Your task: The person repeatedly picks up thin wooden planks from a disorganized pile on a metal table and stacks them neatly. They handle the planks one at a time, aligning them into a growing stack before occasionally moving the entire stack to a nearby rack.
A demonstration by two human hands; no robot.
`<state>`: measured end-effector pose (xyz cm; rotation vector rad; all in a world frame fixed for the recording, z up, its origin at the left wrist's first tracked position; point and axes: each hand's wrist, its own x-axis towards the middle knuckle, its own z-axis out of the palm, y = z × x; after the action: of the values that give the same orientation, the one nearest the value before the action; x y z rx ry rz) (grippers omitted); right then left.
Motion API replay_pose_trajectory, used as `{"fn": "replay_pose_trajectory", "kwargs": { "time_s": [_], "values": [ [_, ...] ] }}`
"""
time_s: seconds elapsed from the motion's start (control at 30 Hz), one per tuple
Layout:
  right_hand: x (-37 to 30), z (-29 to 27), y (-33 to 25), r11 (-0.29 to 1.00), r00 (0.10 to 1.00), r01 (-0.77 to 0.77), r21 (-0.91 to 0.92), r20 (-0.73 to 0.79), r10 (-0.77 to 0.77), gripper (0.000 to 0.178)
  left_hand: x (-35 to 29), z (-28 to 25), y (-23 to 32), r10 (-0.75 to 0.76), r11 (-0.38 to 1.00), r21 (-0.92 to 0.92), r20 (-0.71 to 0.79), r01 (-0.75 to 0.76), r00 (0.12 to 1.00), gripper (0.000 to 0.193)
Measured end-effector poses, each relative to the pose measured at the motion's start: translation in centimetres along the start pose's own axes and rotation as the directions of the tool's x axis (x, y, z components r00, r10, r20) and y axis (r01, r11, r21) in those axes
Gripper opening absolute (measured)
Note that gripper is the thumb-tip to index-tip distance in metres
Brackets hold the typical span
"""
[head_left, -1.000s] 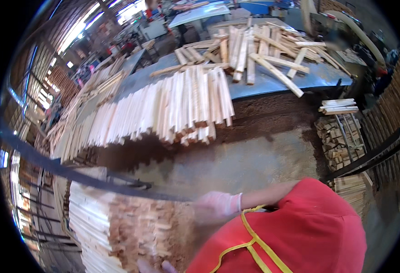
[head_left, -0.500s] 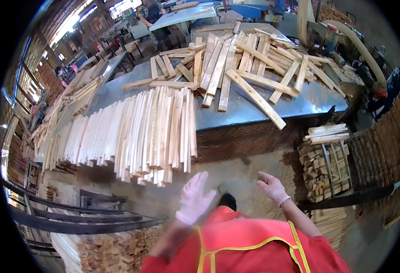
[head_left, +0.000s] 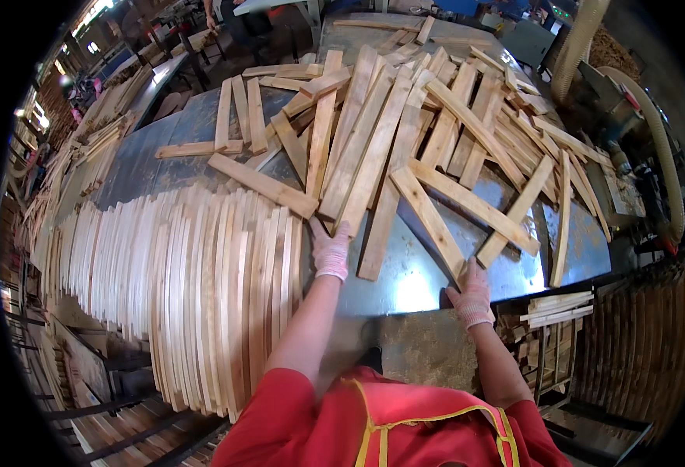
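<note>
Both hands wear pale knitted gloves and reach to the near side of a heap of loose wooden planks on a metal table [head_left: 424,292]. My left hand [head_left: 331,253] has thumb and fingers on either side of the near end of a plank [head_left: 375,159]; the exact contact is partly hidden. The near end of a slanting plank [head_left: 426,218] lies between the thumb and fingers of my right hand [head_left: 473,296], its far end still on the table. Left of my left hand stands a tight row of pale narrow strips [head_left: 225,288], side by side.
More planks [head_left: 475,206] lie crossed over the table. On the right are a bundle of white strips [head_left: 558,309], stacked wood [head_left: 654,335] and a ribbed hose [head_left: 580,47]. Dark rails [head_left: 136,428] cross the lower left. A person [head_left: 241,23] stands beyond the table.
Both hands have moved forward from in front of my body to the planks, and each has closed on a plank end. The table appears nearer. One plank now lies against the strip row's far end.
</note>
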<state>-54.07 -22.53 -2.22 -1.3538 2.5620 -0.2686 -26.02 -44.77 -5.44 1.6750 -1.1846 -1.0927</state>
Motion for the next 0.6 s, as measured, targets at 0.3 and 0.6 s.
{"fn": "replay_pose_trajectory", "kwargs": {
  "time_s": [0.3,0.6],
  "values": [
    [7.1,-3.5,-0.6,0.509,0.970,-0.217,0.833,0.125,0.210,0.080,2.4,21.6,12.4,-0.259,0.964,0.146,0.311,0.224,0.914,0.091],
    [8.8,-5.7,-4.7,0.163,0.982,-0.181,0.970,0.187,-0.019,0.076,5.7,1.4,13.2,0.554,0.466,0.783,0.106,-0.413,0.826,0.064]
  ]
}}
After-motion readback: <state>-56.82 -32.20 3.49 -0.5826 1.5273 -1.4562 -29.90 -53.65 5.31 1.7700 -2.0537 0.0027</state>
